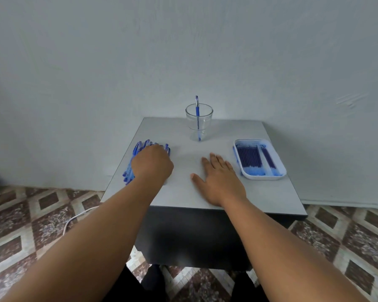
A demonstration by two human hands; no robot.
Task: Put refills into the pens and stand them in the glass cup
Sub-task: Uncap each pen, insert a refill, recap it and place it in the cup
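A clear glass cup (199,118) stands at the back middle of the grey table (271,197) with one blue pen (197,112) upright in it. A pile of blue pens (138,153) lies at the table's left side. My left hand (152,164) is over that pile with its fingers bent down onto the pens; the fingertips are hidden, so a grip cannot be made out. My right hand (218,179) lies flat on the table with fingers spread, holding nothing. A white tray (260,177) at the right holds several dark blue refills (249,158).
The small table stands against a pale wall (183,51). A patterned tiled floor (31,225) surrounds it, with a white cable (74,219) lying at the left. My dark trouser legs show below the table's front edge.
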